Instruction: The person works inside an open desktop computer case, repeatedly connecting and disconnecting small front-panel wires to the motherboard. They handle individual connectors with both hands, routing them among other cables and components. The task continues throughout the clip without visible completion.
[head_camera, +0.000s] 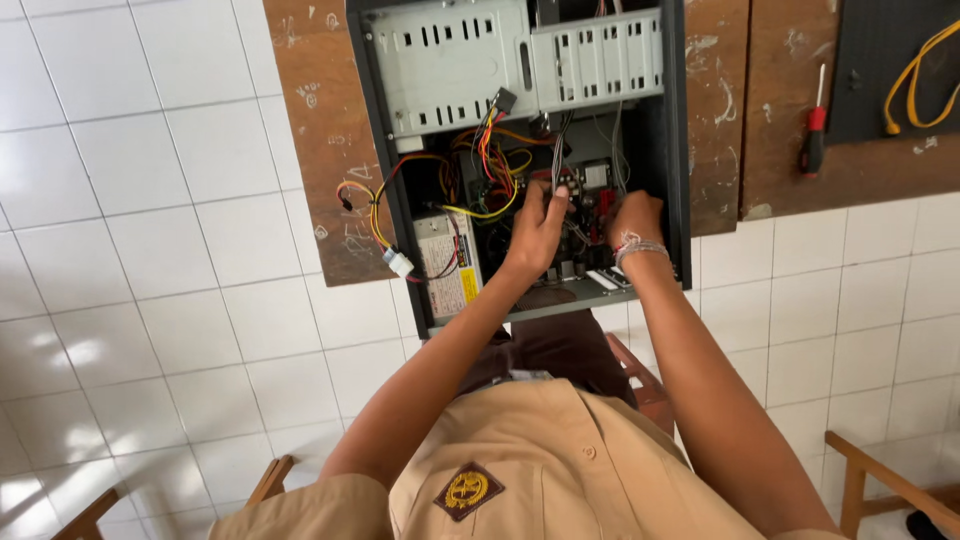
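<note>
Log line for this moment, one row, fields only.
left hand: pinching grey wires | right hand: inside open computer case, fingers hidden | screwdriver: lying apart on desk

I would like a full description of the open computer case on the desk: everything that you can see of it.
The computer case is a dark metal box lying on its side on a worn wooden desk, its side panel off. Pale perforated drive bays fill its far end. A grey power supply sits at the near left, with red, yellow and black wires spreading over the board; one bundle hangs out over the left wall. The left hand pinches grey cables inside; the right hand reaches in beside it.
</note>
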